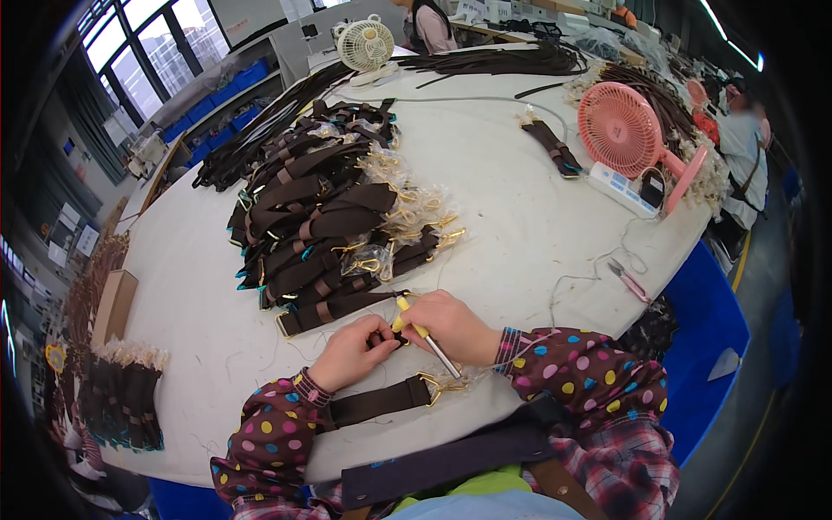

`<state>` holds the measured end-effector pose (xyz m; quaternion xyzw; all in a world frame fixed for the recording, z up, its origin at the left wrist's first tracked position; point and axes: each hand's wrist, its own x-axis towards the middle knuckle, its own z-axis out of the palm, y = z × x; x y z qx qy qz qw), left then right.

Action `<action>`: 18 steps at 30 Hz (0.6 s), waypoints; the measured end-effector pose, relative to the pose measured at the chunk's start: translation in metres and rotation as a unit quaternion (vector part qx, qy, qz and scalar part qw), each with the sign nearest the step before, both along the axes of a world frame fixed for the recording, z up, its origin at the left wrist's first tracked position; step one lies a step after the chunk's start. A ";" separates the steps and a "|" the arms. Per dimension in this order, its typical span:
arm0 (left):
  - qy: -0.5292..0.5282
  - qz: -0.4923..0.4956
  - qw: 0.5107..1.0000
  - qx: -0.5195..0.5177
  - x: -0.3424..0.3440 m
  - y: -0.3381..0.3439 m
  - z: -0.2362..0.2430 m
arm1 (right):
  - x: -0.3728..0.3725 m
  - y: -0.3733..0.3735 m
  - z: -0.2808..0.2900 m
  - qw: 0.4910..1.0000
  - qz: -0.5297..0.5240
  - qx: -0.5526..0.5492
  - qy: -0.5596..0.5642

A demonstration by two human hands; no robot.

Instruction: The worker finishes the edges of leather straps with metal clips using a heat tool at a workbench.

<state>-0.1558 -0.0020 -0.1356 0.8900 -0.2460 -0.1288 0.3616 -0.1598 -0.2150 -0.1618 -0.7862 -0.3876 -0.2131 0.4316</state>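
My right hand (457, 326) is closed around a slim yellow pen-like tool (443, 355) with a silver end, held at a slant. My left hand (351, 354) pinches a dark brown webbing strap (400, 339), most of it hidden by my fingers. Both hands meet at this strap, close to the table's front edge. Just in front of me lies a strap length (381, 400) with a gold metal ring and clasp at its right end. Beyond my hands rests another dark strap (332, 312) with a gold buckle at its left end.
A large heap of dark straps (321, 221) with plastic-wrapped gold clasps covers the middle left. At the right stand a pink fan (620, 130), a white power strip (622, 189) and pink-handled snips (630, 282). A blue bin (706, 334) sits beside the table. Strap bundles (121, 403) lie far left.
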 end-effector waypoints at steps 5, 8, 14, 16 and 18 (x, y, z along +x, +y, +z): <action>0.036 0.011 0.999 -0.011 0.000 0.001 0.005 | 0.001 -0.004 0.000 0.996 -0.010 0.025 0.089; 0.026 0.009 1.000 0.009 0.000 0.003 0.007 | 0.002 -0.003 -0.007 0.988 0.018 0.070 0.139; 0.037 0.007 0.999 0.017 -0.002 0.003 0.007 | -0.003 -0.007 0.003 0.968 0.047 0.105 0.221; 0.039 0.002 0.999 0.007 -0.002 0.001 0.007 | -0.004 -0.010 0.005 0.967 0.063 0.131 0.210; 0.044 0.000 0.999 -0.004 -0.003 0.002 0.005 | -0.004 -0.014 0.010 0.971 0.093 0.104 0.194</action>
